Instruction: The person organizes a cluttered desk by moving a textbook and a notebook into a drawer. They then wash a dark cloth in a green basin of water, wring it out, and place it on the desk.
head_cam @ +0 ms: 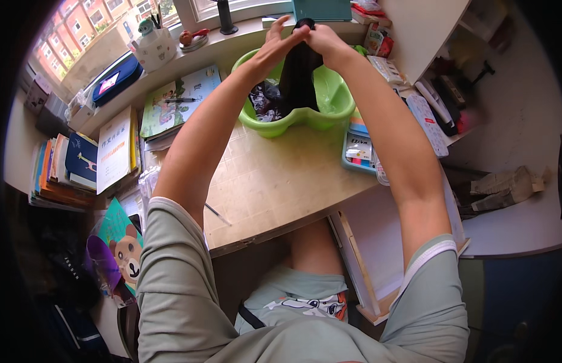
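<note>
A wet black cloth hangs in a bunch over the light-green plastic basin, its lower part down inside. My right hand grips the bunched top of the cloth. From the left, my left hand reaches to the same spot, thumb against the cloth and other fingers spread; whether it grips is unclear. Dark wet fabric lies in the left part of the basin, and clear water shows in the right part.
The basin stands on a wooden desk by a window. Books with a pen on top lie left, beside a book stack. At right are a blue stationery case and an open drawer. A pen holder stands on the sill.
</note>
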### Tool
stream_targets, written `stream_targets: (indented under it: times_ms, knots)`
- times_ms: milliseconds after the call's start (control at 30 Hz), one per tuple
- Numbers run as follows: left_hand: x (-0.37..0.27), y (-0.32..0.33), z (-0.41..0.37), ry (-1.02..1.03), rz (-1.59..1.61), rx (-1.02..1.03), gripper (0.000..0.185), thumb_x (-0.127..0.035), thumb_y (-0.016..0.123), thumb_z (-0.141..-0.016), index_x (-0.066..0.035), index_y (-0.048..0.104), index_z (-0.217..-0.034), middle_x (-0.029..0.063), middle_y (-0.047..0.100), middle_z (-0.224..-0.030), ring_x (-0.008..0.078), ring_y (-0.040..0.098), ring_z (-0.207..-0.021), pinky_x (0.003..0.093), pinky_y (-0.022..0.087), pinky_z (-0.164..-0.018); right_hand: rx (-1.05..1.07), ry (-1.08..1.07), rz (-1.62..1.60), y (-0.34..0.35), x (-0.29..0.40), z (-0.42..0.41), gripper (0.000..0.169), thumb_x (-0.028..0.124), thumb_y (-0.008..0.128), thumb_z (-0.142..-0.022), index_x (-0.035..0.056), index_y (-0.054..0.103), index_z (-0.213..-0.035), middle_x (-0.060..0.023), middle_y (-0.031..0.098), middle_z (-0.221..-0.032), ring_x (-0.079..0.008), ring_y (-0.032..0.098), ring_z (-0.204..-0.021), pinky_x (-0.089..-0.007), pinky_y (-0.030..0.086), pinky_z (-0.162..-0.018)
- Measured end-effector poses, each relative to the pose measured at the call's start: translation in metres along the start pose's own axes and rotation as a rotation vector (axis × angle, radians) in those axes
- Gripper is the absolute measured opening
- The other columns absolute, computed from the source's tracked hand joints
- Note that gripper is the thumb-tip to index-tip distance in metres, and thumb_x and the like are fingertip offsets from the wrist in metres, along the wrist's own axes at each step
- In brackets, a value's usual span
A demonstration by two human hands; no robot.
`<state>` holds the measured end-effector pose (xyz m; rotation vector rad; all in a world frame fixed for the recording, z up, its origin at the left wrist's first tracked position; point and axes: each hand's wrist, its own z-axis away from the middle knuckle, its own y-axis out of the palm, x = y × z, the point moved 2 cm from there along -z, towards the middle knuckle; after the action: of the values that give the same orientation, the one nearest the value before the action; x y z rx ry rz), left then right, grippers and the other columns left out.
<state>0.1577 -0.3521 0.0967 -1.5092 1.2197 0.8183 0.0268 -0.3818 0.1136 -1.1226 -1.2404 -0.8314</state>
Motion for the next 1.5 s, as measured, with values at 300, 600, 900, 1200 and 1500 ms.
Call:
stream_targets:
  times_ms: [300, 600, 900, 1200, 1500]
  knots:
    - [0.026, 0.019, 0.016, -0.326, 0.299, 0.067, 0.052, -0.034, 0.077, -0.067, -0.005, 0.055, -0.104, 0.0048, 0.058, -0.095, 0.0165, 0.056, -0.09, 0.0321, 0.044, -0.081, 0.317, -0.206, -0.92, -0.019, 0.068, -0.022, 0.017, 0.029, 0.056, -0.081, 0.012, 0.059, -0.082, -0.006, 0.064, -0.081, -0.022, 0.06, -0.077, -0.037, 0.048, -0.075]
    - [0.015, -0.001, -0.01, -0.145, 0.611, 0.248, 0.031, 0.005, 0.065, -0.067, -0.001, 0.057, -0.097, 0.0063, 0.06, -0.089, 0.0185, 0.059, -0.082, 0.0316, 0.049, -0.079, -0.331, 0.26, -1.019, -0.052, -0.064, 0.005, 0.027, 0.027, 0.045, -0.087, 0.006, 0.052, -0.101, -0.0132, 0.059, -0.102, -0.03, 0.057, -0.094, -0.0497, 0.043, -0.09]
    - [-0.015, 0.021, -0.004, 0.143, 0.426, 0.445, 0.048, 0.001, 0.07, -0.069, -0.001, 0.053, -0.115, 0.0067, 0.059, -0.109, 0.015, 0.058, -0.097, 0.0292, 0.042, -0.093, 0.417, 0.112, -1.228, 0.009, -0.062, 0.023, 0.053, 0.051, 0.035, -0.09, 0.0171, 0.038, -0.13, -0.0112, 0.04, -0.134, -0.0345, 0.037, -0.124, -0.072, 0.018, -0.095]
    - [0.018, -0.002, 0.0, 0.24, -0.341, -0.292, 0.031, -0.034, 0.069, -0.073, -0.004, 0.063, -0.077, -0.0002, 0.057, -0.068, 0.0078, 0.049, -0.058, 0.0227, 0.04, -0.054, 0.082, 0.215, -1.441, 0.025, -0.082, -0.008, 0.034, 0.025, 0.041, -0.09, 0.0044, 0.055, -0.114, -0.0136, 0.058, -0.114, -0.0286, 0.056, -0.105, -0.0454, 0.042, -0.096]
    - [0.069, 0.02, 0.009, -0.388, 0.218, -0.484, 0.03, -0.026, 0.064, -0.071, -0.001, 0.059, -0.087, 0.0044, 0.058, -0.073, 0.0145, 0.054, -0.06, 0.0292, 0.044, -0.055, -0.107, 0.395, -1.387, 0.038, -0.105, -0.024, 0.025, 0.024, 0.046, -0.09, 0.0031, 0.057, -0.098, -0.0161, 0.062, -0.099, -0.0336, 0.062, -0.089, -0.0534, 0.048, -0.084]
